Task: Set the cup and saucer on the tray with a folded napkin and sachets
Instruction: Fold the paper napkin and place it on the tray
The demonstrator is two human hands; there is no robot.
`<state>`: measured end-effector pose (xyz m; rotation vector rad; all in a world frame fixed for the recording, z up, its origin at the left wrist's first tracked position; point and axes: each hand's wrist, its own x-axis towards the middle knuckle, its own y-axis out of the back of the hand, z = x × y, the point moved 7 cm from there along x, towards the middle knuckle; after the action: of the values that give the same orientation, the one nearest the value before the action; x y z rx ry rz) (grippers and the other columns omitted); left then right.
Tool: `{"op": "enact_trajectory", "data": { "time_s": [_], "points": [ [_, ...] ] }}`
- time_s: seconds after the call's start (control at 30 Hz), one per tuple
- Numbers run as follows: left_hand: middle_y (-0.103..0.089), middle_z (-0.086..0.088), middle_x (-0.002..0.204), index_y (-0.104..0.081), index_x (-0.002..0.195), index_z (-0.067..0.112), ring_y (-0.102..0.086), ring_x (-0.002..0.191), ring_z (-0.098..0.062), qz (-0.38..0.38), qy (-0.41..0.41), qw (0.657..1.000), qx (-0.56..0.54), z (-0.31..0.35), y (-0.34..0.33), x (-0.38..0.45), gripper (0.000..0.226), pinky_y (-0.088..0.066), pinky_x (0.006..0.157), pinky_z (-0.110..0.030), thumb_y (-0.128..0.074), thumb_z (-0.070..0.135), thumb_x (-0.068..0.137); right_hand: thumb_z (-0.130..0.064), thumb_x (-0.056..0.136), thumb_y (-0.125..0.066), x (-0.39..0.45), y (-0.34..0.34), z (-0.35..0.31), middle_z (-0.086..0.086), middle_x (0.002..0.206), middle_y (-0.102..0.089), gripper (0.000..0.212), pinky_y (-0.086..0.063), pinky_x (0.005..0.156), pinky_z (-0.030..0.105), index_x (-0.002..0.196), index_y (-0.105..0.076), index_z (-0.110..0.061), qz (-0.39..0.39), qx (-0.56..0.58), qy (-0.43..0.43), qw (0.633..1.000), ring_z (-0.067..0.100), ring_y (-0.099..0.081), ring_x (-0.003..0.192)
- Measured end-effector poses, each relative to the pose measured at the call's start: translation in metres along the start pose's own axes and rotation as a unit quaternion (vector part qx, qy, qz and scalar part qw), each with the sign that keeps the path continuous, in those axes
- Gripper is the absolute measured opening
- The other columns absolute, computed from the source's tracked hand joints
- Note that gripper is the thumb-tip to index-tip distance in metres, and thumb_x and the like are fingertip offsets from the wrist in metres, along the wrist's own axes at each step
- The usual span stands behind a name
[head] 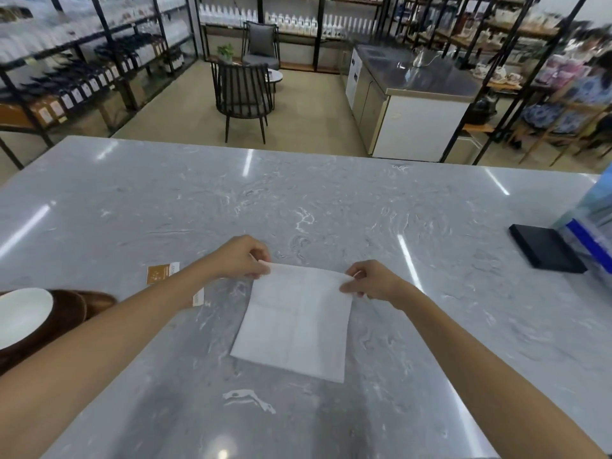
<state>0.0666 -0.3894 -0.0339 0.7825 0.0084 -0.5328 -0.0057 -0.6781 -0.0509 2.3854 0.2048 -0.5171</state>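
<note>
Right now my left hand [240, 258] and right hand [371, 281] each pinch a far corner of the white paper napkin [294, 326], lifting that edge slightly; its near edge lies flat on the glossy grey marbled counter [198, 193]. Roughly square and faintly creased, it sits slightly skewed. Left of the napkin lie orange sachets [162, 273], a round wooden tray [66, 313], and a white saucer [23, 313].
</note>
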Motion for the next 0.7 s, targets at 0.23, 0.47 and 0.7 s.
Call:
{"op": "enact_trajectory", "data": {
  "time_s": [0.23, 0.47, 0.7],
  "points": [
    [-0.075, 0.021, 0.083, -0.077, 0.085, 0.04, -0.071, 0.078, -0.002, 0.084, -0.061, 0.994, -0.029, -0.015, -0.009, -0.066, 0.021, -0.053, 0.072, -0.014, -0.085, 0.022, 0.079, -0.024, 0.09, -0.075, -0.068, -0.018, -0.002, -0.01, 0.092, -0.074, 0.009, -0.05, 0.072, 0.009, 0.099, -0.078, -0.024, 0.15, -0.04, 0.145, 0.977, 0.0, -0.068, 0.081],
    [-0.073, 0.017, 0.093, -0.079, 0.089, 0.036, -0.072, 0.084, -0.007, 0.094, -0.108, 0.989, -0.025, -0.036, -0.039, -0.119, 0.019, -0.056, 0.07, -0.018, -0.084, 0.02, 0.08, -0.012, 0.089, -0.076, -0.125, -0.069, 0.017, -0.007, 0.106, -0.063, 0.018, -0.054, 0.067, 0.009, 0.105, -0.075, -0.018, 0.186, -0.033, 0.222, 0.957, 0.006, -0.067, 0.089],
    [-0.07, 0.012, 0.093, -0.077, 0.09, 0.03, -0.071, 0.081, -0.011, 0.063, -0.104, 0.992, -0.033, -0.055, -0.071, -0.137, 0.019, -0.062, 0.074, -0.032, -0.084, 0.016, 0.079, -0.016, 0.088, -0.075, -0.138, -0.106, 0.039, -0.003, 0.115, -0.061, 0.019, -0.06, 0.071, 0.033, 0.108, -0.073, -0.014, 0.174, -0.101, 0.21, 0.957, 0.015, -0.067, 0.077]
  ]
}}
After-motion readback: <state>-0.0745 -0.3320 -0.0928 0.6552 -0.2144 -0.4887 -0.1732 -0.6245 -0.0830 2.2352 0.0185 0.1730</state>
